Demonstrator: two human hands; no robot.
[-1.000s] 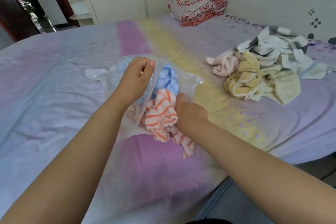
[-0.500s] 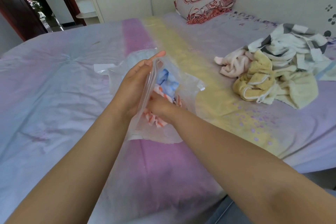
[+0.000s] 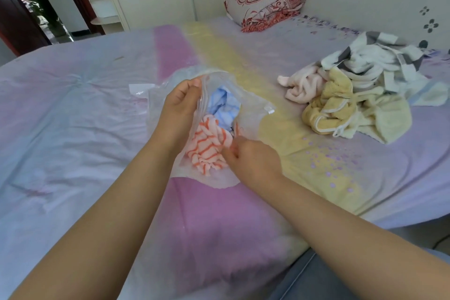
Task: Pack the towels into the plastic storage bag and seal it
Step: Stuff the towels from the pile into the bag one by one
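Observation:
A clear plastic storage bag (image 3: pixel 250 114) lies on the bed with its mouth toward me. My left hand (image 3: pixel 180 105) grips the bag's upper lip and holds the mouth apart. A blue towel (image 3: pixel 225 107) sits deep inside. An orange-and-white striped towel (image 3: pixel 207 151) lies at the mouth, mostly inside. My right hand (image 3: pixel 250 156) pinches this striped towel at its right edge. A pile of loose towels lies to the right: a pink one (image 3: pixel 304 87), a yellow one (image 3: pixel 341 109) and a grey-and-white striped one (image 3: pixel 372 63).
The bed sheet (image 3: pixel 73 117) is lilac with pink and yellow bands. A folded red-patterned quilt (image 3: pixel 265 7) lies at the far edge by the wall. A white shelf unit (image 3: pixel 102 2) stands at the back left. The bed's near edge drops off at the lower right.
My right hand has pulled back out of the bag's mouth to its edge. The striped towel, hanging out a second ago, now lies mostly within the bag. My left hand keeps the lip lifted.

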